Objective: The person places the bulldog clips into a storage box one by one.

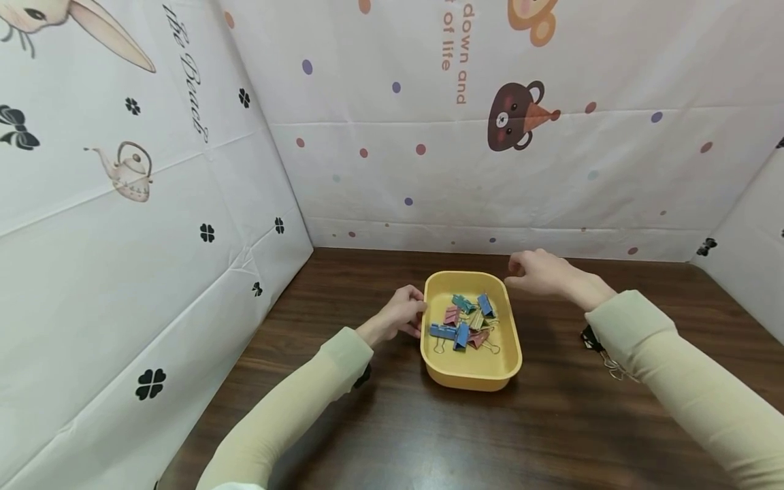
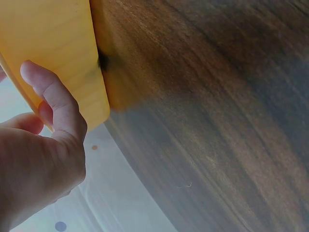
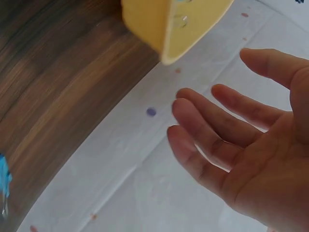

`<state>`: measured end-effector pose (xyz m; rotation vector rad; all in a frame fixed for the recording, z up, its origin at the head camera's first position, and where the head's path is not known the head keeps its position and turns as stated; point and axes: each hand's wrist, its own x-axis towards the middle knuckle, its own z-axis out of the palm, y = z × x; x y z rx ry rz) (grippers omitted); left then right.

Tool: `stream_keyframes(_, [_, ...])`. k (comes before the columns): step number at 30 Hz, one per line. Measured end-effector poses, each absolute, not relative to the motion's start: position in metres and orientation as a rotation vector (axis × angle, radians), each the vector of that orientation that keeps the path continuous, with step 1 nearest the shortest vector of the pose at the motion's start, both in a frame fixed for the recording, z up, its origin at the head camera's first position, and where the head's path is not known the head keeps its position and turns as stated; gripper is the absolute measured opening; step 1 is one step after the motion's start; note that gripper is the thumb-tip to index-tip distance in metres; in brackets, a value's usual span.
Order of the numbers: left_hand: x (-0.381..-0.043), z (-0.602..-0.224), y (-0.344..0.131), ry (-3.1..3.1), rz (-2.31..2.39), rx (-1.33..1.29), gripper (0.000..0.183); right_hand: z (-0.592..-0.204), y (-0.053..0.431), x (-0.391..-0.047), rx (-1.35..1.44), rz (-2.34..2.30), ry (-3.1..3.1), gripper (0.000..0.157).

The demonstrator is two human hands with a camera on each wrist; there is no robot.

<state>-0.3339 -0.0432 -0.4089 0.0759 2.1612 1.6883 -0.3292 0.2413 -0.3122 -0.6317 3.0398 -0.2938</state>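
A yellow rectangular tray stands on the dark wooden table, holding several small binder clips. Blue clips, a teal clip, pinkish-red clips and a yellowish clip lie loosely together inside. My left hand pinches the tray's left rim; the left wrist view shows fingers along the outer wall. To the right of the tray's far right corner, my right hand hovers apart from it. Its fingers are spread and gently bent, holding nothing in the right wrist view.
Beside the right sleeve show a black object and silver wire loops, partly covered. A blue thing with a wire handle sits at the right wrist view's left edge. Printed white sheets wall the table's back and sides.
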Motion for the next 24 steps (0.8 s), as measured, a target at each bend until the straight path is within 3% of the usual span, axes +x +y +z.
stream_keyframes(13, [-0.333,-0.403,-0.044,2.150,1.688,0.062,0.023,-0.318,0.303,-0.325,-0.291,0.029,2.948,0.061])
stream_keyframes(24, [-0.333,-0.404,-0.044,2.145,1.696,0.063,0.017,-0.324,0.325,-0.316,-0.184,0.065,2.722,0.061])
